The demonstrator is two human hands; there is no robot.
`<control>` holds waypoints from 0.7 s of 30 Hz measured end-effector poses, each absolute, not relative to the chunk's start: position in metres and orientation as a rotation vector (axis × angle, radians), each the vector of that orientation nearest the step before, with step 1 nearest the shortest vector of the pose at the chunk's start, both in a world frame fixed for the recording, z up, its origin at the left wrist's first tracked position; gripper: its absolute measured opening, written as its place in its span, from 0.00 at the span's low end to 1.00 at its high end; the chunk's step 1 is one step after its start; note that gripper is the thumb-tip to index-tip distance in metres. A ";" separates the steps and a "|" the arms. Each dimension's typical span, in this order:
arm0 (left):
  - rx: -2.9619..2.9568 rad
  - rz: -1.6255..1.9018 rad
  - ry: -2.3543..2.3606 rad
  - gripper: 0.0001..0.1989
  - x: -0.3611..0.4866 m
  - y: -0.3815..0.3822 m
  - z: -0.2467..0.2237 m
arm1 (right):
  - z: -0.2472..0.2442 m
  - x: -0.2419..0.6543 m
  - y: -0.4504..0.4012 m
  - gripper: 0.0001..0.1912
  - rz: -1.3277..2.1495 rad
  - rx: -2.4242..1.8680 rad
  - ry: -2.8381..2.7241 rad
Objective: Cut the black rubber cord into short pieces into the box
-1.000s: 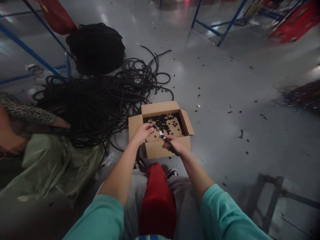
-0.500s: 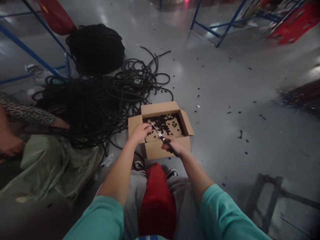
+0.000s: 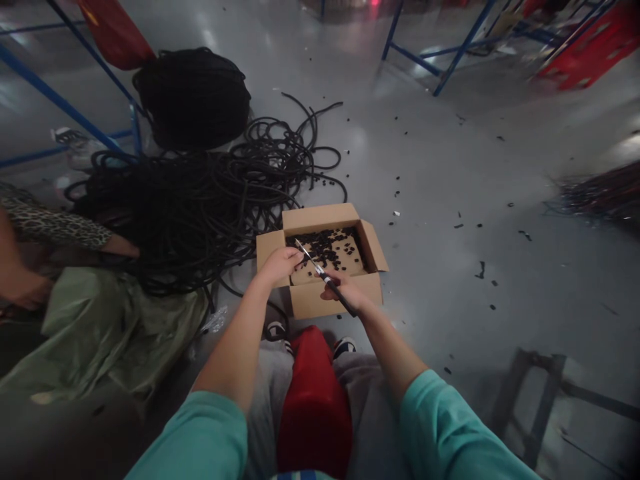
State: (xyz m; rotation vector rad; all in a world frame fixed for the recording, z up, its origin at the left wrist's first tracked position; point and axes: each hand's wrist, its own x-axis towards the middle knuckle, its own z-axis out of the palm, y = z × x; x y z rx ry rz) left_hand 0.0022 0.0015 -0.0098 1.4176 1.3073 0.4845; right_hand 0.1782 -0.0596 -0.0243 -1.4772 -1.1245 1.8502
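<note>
Scissors (image 3: 320, 269) are hanging over the open cardboard box (image 3: 313, 303), tips pointing forward and left; cannot tell whether the blades are parted. The right hand (image 3: 347, 291) is gripping the black handles above the near flap. The left hand (image 3: 281, 265) is hovering over the box's left side, thumb and fingers close together beside the blades; cannot tell whether anything is pinched between them.

Small black pieces (image 3: 325, 248) are lying in the box, thickest toward the far wall. Both hands are probably working above it so that anything dropping lands inside. Flaps are folding outward, leaving the mouth open from every side.

Box is sitting on the grey floor (image 3: 425, 253), just ahead of the wearer's shoes (image 3: 344, 345) and a red seat (image 3: 315, 400). Tangled black cord (image 3: 190, 200) is crowding the left edge, a thick black coil (image 3: 193, 100) standing behind it. Another person's hand (image 3: 23, 290) is resting near a green sheet (image 3: 115, 320), farther left. Right of the box, floor is lying mostly open, only scraps scattering it; the right elbow is having the freer side.
</note>
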 end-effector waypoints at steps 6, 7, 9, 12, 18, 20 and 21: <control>1.378 0.510 1.309 0.16 0.004 0.001 -0.009 | -0.032 0.175 -0.060 0.30 1.807 -1.498 -1.090; 1.362 0.539 1.306 0.14 0.004 0.001 -0.010 | -0.032 0.175 -0.059 0.30 1.800 -1.499 -1.075; 1.321 0.609 1.306 0.11 0.005 0.001 -0.012 | -0.033 0.175 -0.059 0.30 1.797 -1.504 -1.051; 1.297 0.668 1.314 0.10 0.005 0.000 -0.013 | -0.032 0.174 -0.058 0.29 1.806 -1.521 -1.030; 1.336 0.695 1.329 0.08 0.004 0.001 -0.012 | -0.028 0.174 -0.060 0.31 1.871 -1.529 -0.959; 1.354 0.701 1.342 0.06 0.004 0.001 -0.011 | -0.028 0.175 -0.060 0.31 1.900 -1.494 -0.961; 1.358 0.698 1.347 0.06 0.005 0.001 -0.011 | -0.029 0.176 -0.060 0.30 1.912 -1.474 -0.975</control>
